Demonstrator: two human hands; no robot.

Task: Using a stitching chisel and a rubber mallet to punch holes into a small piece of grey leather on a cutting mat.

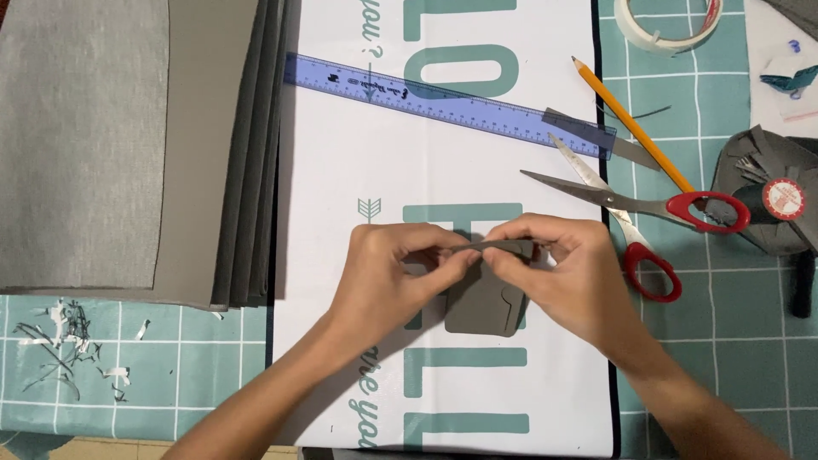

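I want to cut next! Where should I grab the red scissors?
Probably by the red loops of the scissors, coming from the right. The handles point right and the open blades point up-left toward the ruler, so your hand stays clear of the sharp ends.

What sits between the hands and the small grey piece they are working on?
Nothing visible: the left hand and right hand both already pinch the top edge of the grey cut piece. The scissors lie apart, off to the right.
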